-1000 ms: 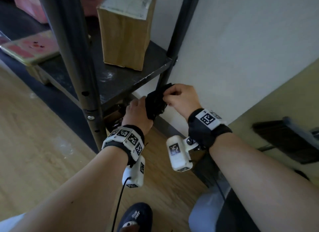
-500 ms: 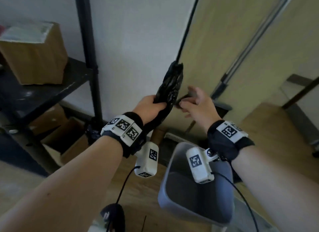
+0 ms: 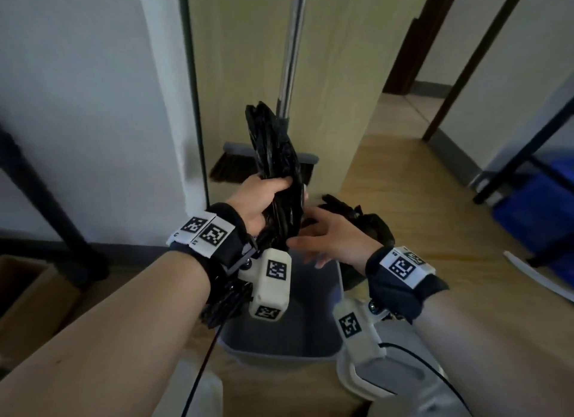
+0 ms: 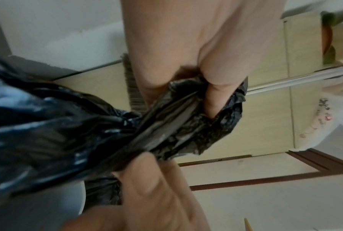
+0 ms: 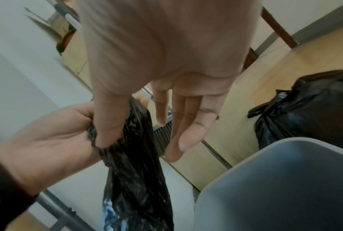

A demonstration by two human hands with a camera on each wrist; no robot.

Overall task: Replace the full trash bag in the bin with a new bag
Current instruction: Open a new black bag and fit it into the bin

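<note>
A folded black new bag (image 3: 273, 149) stands upright in my left hand (image 3: 261, 196), whose fingers curl round its middle; its lower end hangs under the wrist. In the left wrist view the fingers (image 4: 212, 93) dig into the crumpled plastic (image 4: 48, 125). My right hand (image 3: 323, 233) is beside it with straight, spread fingers, and only the thumb (image 5: 107, 132) presses on the bag (image 5: 135, 171). Both hands hover over the unlined grey bin (image 3: 279, 357), whose rim shows in the right wrist view (image 5: 275, 187). The tied full trash bag (image 3: 375, 227) sits on the floor behind the bin.
A broom (image 3: 289, 59) leans on the beige cabinet just behind the bin, brush (image 3: 230, 168) on the floor. A white ring-shaped part (image 3: 366, 373) lies right of the bin. A blue crate (image 3: 540, 211) under a dark frame is far right; a cardboard box (image 3: 28, 298) left.
The view has swung from the black shelf to the bin. Both hands carried the bag over the bin, and my right hand went from pinching it to spread fingers.
</note>
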